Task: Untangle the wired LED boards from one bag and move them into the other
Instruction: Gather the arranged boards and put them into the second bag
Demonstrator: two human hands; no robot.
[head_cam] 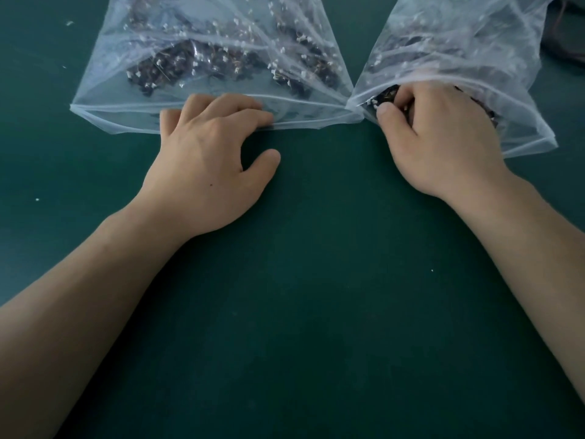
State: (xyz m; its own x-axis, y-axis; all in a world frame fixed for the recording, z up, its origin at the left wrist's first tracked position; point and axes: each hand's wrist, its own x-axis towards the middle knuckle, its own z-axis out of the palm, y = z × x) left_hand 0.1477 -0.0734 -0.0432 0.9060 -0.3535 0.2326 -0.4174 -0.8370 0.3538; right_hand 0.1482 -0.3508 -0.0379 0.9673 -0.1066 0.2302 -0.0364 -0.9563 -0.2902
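I see a dark green tabletop (pixel 300 312) dotted with tiny white specks (pixel 69 23), and a dark object (pixel 569 42) at its far right edge.

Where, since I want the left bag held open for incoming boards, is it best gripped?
Probably pinch the left bag at its near rim midway, coming from the person's side: that zip edge faces them and lies flat, and the LED boards sit further in, leaving bare film. The left hand rests its fingers there.
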